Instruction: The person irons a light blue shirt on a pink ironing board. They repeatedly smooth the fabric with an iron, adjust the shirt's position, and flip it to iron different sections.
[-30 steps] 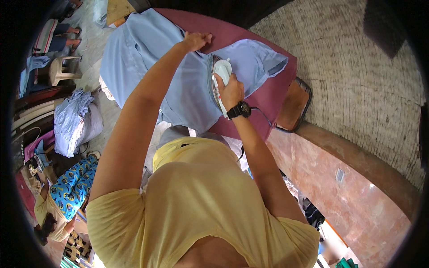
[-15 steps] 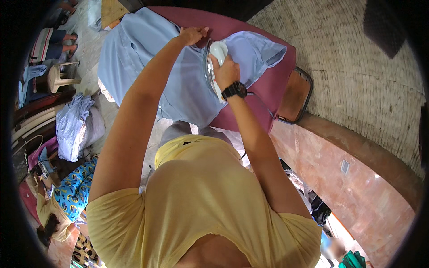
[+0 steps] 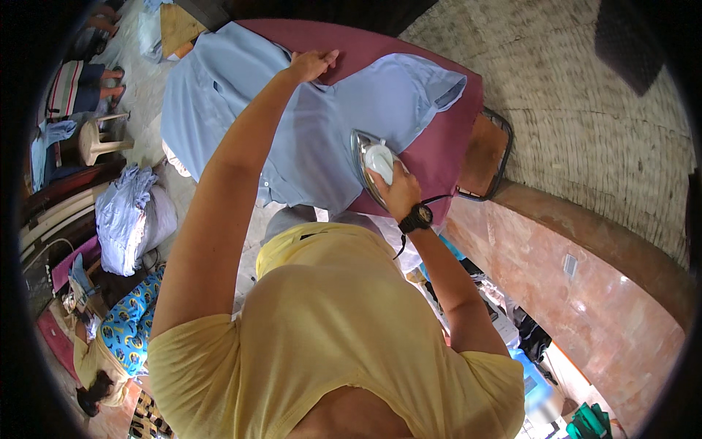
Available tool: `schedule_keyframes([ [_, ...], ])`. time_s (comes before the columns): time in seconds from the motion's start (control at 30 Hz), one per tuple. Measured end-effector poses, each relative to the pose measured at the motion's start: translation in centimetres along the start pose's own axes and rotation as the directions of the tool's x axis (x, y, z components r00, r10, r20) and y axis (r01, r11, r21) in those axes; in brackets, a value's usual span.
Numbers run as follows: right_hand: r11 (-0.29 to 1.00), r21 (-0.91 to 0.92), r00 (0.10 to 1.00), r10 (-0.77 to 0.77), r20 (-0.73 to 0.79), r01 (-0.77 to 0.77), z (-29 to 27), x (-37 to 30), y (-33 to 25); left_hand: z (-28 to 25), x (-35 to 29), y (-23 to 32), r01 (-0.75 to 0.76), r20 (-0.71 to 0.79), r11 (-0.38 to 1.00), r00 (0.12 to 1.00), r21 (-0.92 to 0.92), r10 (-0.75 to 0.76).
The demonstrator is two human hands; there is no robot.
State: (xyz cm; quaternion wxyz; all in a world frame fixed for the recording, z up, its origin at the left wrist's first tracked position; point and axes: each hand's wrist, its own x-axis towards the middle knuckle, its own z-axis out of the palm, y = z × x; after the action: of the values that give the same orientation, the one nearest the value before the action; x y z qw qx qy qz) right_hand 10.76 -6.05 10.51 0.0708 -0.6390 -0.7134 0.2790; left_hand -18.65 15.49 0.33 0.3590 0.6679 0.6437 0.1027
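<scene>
A light blue short-sleeved shirt (image 3: 307, 139) is spread over a maroon-covered ironing board (image 3: 439, 168), with its sleeve reaching to the right. My right hand (image 3: 399, 192), with a black watch on its wrist, is wrapped round the handle of a white clothes iron (image 3: 379, 157). The iron's metal soleplate lies at the shirt's near right edge, partly over the maroon cover. At the shirt's far edge my left hand (image 3: 311, 65) rests on the cloth, thumb apart and fingers stretched to the right. The undersides of those fingers are hidden.
The iron's dark cord trails past my right wrist. A brown rest in a black metal frame (image 3: 482, 155) juts from the board's right end. On the left are a bundle of pale blue clothes (image 3: 128, 219), a beige plastic chair (image 3: 95, 143) and a seated person (image 3: 117, 344).
My right hand has drawn the iron from the shirt's middle toward me and slightly right, turning it. My left hand has hardly moved.
</scene>
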Motion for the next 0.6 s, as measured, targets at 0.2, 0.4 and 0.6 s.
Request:
schedule_keyframes([
  [0.2,0.978,0.086,0.950,0.204,-0.235,-0.188,1.6,7.7,-4.9,-0.2,0.3,-0.2,0.018,0.041,1.000,0.999,-0.023,-0.017],
  [0.4,0.987,0.113,0.963,0.141,-0.229,-0.117,-0.1,16.2,-6.2,1.1,1.2,-0.4,0.024,-0.040,0.981,0.999,0.191,-0.017],
  [0.6,0.926,0.263,0.861,0.354,-0.364,-0.270,2.1,10.7,-4.8,0.4,-0.2,0.2,0.007,-0.006,0.986,1.000,0.169,-0.006],
])
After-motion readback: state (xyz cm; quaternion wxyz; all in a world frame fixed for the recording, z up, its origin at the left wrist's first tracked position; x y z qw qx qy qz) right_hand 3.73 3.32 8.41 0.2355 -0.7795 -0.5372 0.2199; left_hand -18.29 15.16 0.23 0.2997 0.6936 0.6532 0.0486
